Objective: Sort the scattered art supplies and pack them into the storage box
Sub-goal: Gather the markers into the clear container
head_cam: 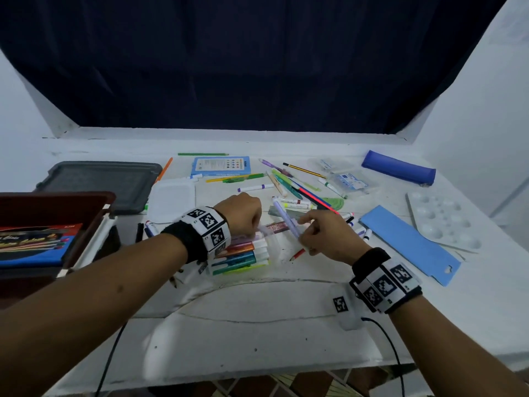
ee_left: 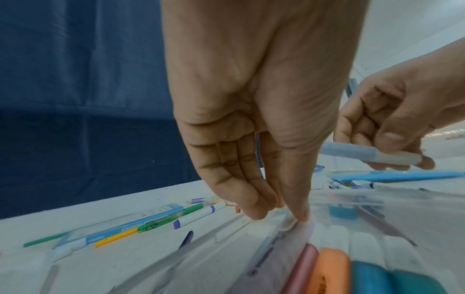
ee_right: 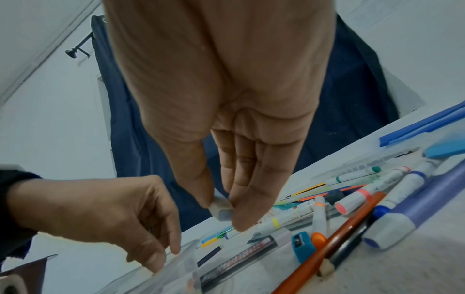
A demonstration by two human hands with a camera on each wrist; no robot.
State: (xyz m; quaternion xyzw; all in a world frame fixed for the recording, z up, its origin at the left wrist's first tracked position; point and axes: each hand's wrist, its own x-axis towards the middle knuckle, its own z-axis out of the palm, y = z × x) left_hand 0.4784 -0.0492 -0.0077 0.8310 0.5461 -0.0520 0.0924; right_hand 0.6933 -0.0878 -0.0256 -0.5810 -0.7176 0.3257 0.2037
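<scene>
A clear plastic pouch [head_cam: 274, 239] packed with coloured markers [head_cam: 243, 256] lies at the table's middle front. My left hand [head_cam: 254, 227] pinches the pouch's open flap [ee_left: 299, 224] between thumb and fingertips. Just to its right, my right hand [head_cam: 306, 239] grips a pale lilac marker [head_cam: 286, 222], tilted above the pouch mouth. In the right wrist view the right hand [ee_right: 221, 210] pinches the marker's end [ee_right: 222, 211]. The dark red storage box [head_cam: 57, 196] stands at the far left with a printed pack inside.
A grey lid [head_cam: 100, 184] and a white square container [head_cam: 171, 200] lie behind the box. Loose pens and pencils [head_cam: 297, 190] are scattered mid-table. A blue pencil case [head_cam: 398, 169], blue card sleeve [head_cam: 409, 242] and white palette [head_cam: 440, 222] lie to the right.
</scene>
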